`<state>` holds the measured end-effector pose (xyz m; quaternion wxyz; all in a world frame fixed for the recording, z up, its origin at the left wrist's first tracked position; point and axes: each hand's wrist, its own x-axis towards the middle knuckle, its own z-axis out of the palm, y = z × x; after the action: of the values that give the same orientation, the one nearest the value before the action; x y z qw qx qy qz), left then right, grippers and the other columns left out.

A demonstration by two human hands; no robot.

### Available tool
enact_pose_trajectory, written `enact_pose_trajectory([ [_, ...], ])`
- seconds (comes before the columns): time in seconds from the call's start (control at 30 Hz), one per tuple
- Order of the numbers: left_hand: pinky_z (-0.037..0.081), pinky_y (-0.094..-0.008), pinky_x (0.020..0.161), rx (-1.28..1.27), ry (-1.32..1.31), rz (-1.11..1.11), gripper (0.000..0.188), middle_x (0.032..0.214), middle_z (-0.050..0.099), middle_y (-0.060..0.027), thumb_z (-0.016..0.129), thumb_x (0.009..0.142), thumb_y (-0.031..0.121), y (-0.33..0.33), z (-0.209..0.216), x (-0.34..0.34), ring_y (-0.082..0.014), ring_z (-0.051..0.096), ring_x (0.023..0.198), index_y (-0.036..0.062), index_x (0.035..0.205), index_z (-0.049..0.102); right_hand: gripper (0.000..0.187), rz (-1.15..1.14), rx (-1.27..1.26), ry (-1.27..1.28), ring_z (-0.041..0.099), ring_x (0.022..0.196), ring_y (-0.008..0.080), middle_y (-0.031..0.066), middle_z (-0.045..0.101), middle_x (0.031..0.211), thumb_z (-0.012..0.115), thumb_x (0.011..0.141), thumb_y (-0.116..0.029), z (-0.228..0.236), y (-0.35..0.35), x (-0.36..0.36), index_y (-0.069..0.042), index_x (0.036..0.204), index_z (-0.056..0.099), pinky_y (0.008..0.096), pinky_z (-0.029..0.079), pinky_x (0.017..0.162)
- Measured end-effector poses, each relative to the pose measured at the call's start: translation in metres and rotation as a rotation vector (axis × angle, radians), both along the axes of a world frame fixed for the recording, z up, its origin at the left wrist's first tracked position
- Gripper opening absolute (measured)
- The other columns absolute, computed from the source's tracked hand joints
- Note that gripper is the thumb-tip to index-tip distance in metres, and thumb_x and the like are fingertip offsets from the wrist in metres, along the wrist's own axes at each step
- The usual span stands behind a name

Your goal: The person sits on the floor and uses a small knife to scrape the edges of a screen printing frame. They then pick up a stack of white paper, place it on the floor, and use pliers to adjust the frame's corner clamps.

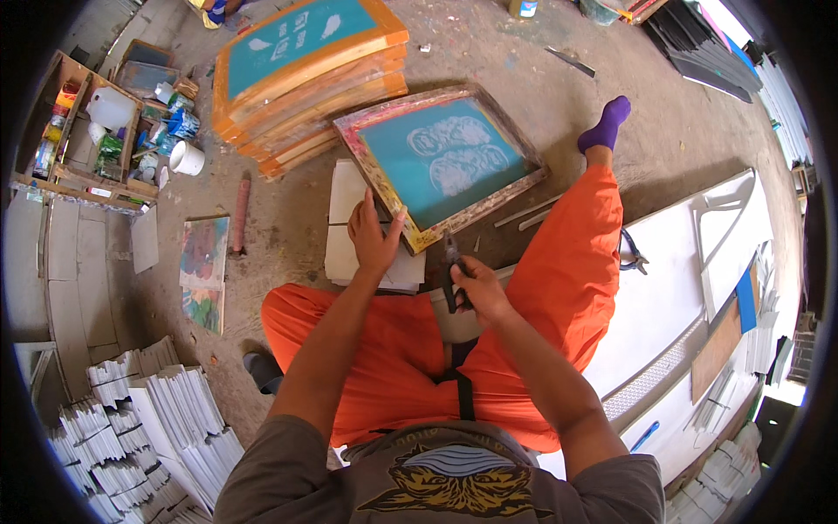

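Observation:
A screen printing frame (449,155) with teal mesh and pale oval print shapes lies tilted in front of me; its worn wooden border is stained with paint. At its near left edge, my left hand (377,237) grips the border, thumb on top and fingers along the outer side. My right hand (482,290) is closed round the dark handles of a pair of pliers (451,253). The jaws of the pliers point up at the near corner of the frame, and I cannot tell whether they touch it. Under the frame's left side are pale boards (343,249).
Several orange-edged screens (314,92) are stacked beyond the frame. A wooden crate (74,179) of paint containers stands at the far left, near a white bucket (187,159). A second pair of pliers (635,253) lies by a white sheet (663,288) at right. Paper bundles (179,410) fill the lower left.

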<state>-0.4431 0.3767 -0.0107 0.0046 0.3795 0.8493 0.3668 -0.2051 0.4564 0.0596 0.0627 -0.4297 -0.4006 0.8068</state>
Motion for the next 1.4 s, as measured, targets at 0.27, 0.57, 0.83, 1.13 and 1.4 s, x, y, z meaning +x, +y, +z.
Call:
enact_pose_trajectory([
  [0.27,0.026,-0.0563,0.119,-0.005,0.101,-0.047,0.071,0.146,0.056,-0.0214,0.058,0.103,0.052,-0.001,0.002,0.004,-0.043,0.044,0.139,0.0165,0.161,0.041,0.036,0.189,0.006,0.015,0.055,0.056,0.0092,0.0015,0.061,0.085,0.068,0.103,-0.016,-0.013,-0.005,-0.017,0.0,0.133,0.059,0.0268,0.045,0.05],
  [0.57,0.026,-0.058,0.119,-0.025,0.123,-0.05,0.067,0.145,0.056,-0.0236,0.055,0.104,0.048,-0.001,0.003,0.006,-0.0444,0.044,0.139,0.014,0.16,0.041,0.022,0.122,-0.104,0.05,0.056,0.062,0.0104,0.0016,0.065,0.087,0.066,0.105,-0.024,-0.023,0.0,-0.027,-0.005,0.116,0.066,0.0285,0.048,0.056],
  [0.83,0.025,-0.0584,0.119,-0.019,0.104,-0.063,0.065,0.146,0.054,-0.0242,0.054,0.105,0.047,0.0,0.003,0.006,-0.0449,0.043,0.139,0.0133,0.159,0.042,0.02,0.158,-0.07,0.068,0.058,0.059,0.0107,0.0033,0.065,0.082,0.063,0.106,-0.022,-0.03,-0.001,-0.027,-0.003,0.11,0.065,0.0278,0.049,0.055],
  [1.13,0.035,-0.05,0.113,0.194,-0.021,-0.031,0.056,0.146,0.049,-0.0237,0.054,0.108,0.039,0.001,-0.006,-0.027,-0.0408,0.047,0.133,0.0081,0.154,0.047,0.026,0.008,-0.132,0.221,0.061,0.064,0.0124,0.0032,0.067,0.082,0.065,0.103,-0.027,-0.029,0.01,-0.016,-0.002,0.11,0.068,0.0296,0.047,0.055],
  [1.4,0.05,-0.0338,0.079,0.275,-0.276,0.143,0.063,0.111,0.068,-0.0119,0.063,0.104,0.047,0.039,0.012,-0.108,-0.0192,0.061,0.085,0.001,0.146,0.053,0.029,-0.069,-0.039,0.139,0.065,0.068,0.0131,0.0032,0.068,0.083,0.066,0.104,-0.03,-0.035,0.014,-0.016,-0.002,0.114,0.066,0.0302,0.048,0.055],
])
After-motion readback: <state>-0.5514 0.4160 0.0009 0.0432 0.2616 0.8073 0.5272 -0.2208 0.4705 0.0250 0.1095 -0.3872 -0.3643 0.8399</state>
